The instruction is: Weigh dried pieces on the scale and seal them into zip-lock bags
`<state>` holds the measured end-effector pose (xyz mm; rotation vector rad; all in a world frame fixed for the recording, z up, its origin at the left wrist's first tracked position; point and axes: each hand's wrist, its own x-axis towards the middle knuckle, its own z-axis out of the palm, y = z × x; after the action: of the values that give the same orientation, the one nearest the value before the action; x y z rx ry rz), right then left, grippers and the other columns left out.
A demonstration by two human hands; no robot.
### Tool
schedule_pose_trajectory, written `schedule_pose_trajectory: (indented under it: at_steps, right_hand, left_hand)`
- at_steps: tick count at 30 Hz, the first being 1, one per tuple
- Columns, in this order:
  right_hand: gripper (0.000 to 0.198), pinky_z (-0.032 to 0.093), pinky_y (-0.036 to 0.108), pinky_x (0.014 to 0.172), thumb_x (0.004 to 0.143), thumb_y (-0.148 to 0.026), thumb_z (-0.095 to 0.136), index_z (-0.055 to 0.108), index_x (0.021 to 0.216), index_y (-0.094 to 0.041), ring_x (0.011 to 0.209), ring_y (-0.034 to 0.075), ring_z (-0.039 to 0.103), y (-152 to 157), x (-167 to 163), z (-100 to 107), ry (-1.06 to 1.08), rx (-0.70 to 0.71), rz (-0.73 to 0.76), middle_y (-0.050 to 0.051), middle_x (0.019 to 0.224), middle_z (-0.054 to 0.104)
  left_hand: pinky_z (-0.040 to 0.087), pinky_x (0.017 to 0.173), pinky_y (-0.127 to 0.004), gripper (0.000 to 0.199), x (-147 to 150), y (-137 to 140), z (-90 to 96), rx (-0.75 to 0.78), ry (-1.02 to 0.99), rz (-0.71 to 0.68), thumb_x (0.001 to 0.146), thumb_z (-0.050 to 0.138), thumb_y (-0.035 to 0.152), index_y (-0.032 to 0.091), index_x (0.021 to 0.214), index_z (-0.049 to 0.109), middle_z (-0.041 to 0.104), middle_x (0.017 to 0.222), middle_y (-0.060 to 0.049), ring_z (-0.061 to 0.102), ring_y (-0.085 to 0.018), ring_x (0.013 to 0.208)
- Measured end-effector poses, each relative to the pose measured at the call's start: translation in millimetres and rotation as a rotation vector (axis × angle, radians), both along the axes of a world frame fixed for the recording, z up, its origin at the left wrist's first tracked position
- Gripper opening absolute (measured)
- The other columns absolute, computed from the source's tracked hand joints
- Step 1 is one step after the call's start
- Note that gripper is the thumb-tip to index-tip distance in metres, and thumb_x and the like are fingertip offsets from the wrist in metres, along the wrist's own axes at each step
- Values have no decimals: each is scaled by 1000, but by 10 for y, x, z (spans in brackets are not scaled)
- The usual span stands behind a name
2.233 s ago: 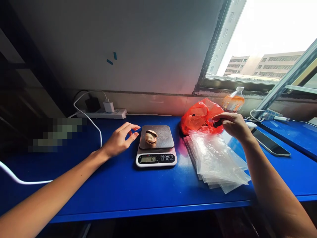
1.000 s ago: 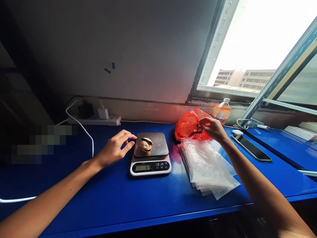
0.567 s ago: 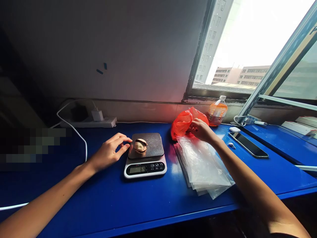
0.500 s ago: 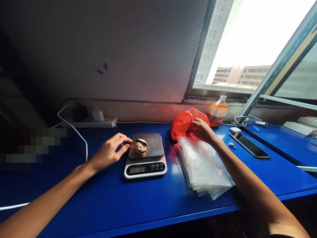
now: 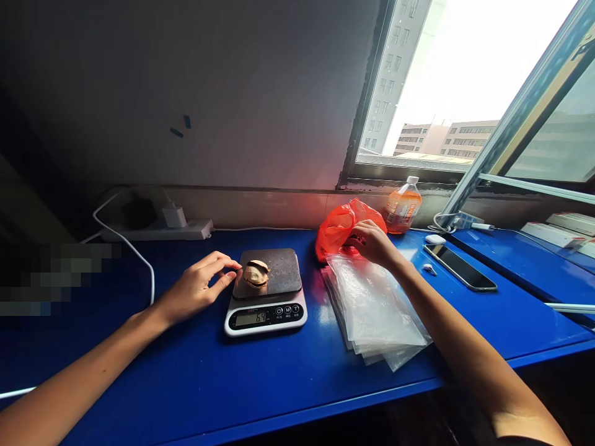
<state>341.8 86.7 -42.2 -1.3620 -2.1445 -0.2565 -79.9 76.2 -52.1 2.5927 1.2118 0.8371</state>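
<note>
A white kitchen scale [image 5: 264,325] with a dark metal plate reads about 6.4. On its plate sits a small clump of tan, curled, cracked pieces [image 5: 256,274], perhaps dried mushroom; I cannot tell the kind for sure. My left hand [image 5: 202,285] is at the plate's left edge, thumb and forefinger apart, holding nothing. At the mouth of a red plastic bag [image 5: 332,226] is my right hand [image 5: 374,243], its fingers curled down inside. The fingertips and whatever they grip are hidden. Below that wrist lie several clear plastic bags [image 5: 372,310], fanned in a stack.
An orange drink bottle [image 5: 403,205] stands behind the red bag by the window. On the right lie a phone [image 5: 460,267], a white earbud [image 5: 429,269] and its case [image 5: 435,239]. A power strip [image 5: 190,230] with a white cable runs along the wall.
The view has turned slightly right, so everything appears a little further left. My right hand's fingers have curled further in the red bag. The scale reading looks the same.
</note>
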Motion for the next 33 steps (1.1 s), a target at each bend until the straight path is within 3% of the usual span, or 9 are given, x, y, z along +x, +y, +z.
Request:
schedule_pose_trajectory:
  at_steps: [11,18,26,30,33]
  right_hand:
    - [12,45,34,78,78,-15,61,61,90,-18,88,22,57,9,-80,-26,32,-17,-56,8,92,67]
    - [12,47,28,74,82,-13,52,62,87,-20,83,17,59,-39,-146,8,95,-31,-17,5,91,65]
    - [16,48,29,73,79,-16,60,65,93,-16,79,17,61,-10,-125,-22,169,-50,-36,8,95,64]
    - [10,50,28,74,78,-17,60,66,87,-18,77,16,63,-34,-140,15,209,-92,7,4,85,68]
    - [17,51,27,76,76,-13,58,66,89,-19,82,16,65,-38,-126,31,258,-110,22,4,91,70]
  left_hand:
    - [49,87,-32,32,28,-8,21,-37,7,-8,92,46,47,24,100,67,63,104,-3,62,-20,96]
    - [50,86,-31,32,15,7,22,-13,14,-18,91,46,47,24,99,67,64,102,-3,62,-21,94]
    - [51,85,-30,30,-6,26,-1,-4,14,-17,91,47,46,25,100,67,65,102,-3,63,-20,95]
    - [50,86,-30,30,-7,26,2,-18,21,-22,91,48,46,25,101,67,65,103,-2,63,-20,96]
    - [51,85,-30,30,-8,21,7,-17,14,-18,91,48,46,25,100,67,65,102,-2,63,-20,95]
